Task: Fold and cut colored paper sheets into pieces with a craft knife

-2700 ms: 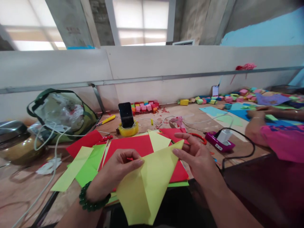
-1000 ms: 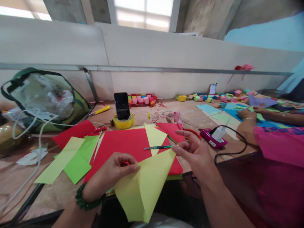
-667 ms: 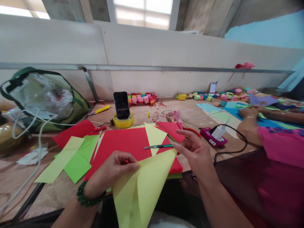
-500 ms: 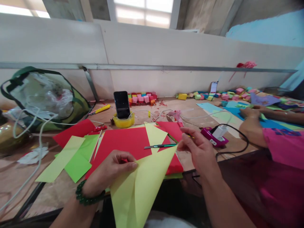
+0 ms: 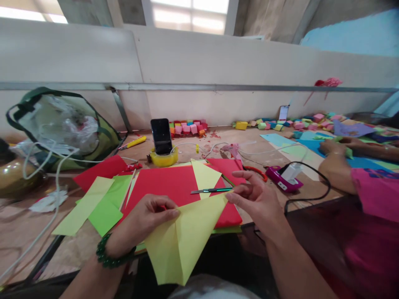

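Note:
A creased sheet of yellow paper [image 5: 190, 236] hangs between my two hands over the table's near edge. My left hand [image 5: 154, 218] pinches its upper left part between thumb and fingers. At the right corner, my right hand [image 5: 251, 197] grips the paper with thumb and index finger, its other fingers curled loosely. Behind the sheet lies a stack of red paper [image 5: 156, 182]. On it rest a smaller yellow paper piece [image 5: 204, 174] and a slim dark craft knife [image 5: 212, 190] with its blade pointing left.
Green paper [image 5: 104, 218] and a yellow strip [image 5: 84, 205] lie left. A phone [image 5: 161, 136] stands in a yellow tape roll [image 5: 163, 158]. Right are orange-handled scissors [image 5: 257, 171], a purple power strip [image 5: 284, 180] with cables, and a co-worker's hands [image 5: 336, 149]. A green bag [image 5: 68, 128] stands far left.
The yellow sheet's lower end has risen and swung, showing more of its crease. My right hand has shifted slightly left and down, uncovering the orange scissor handle.

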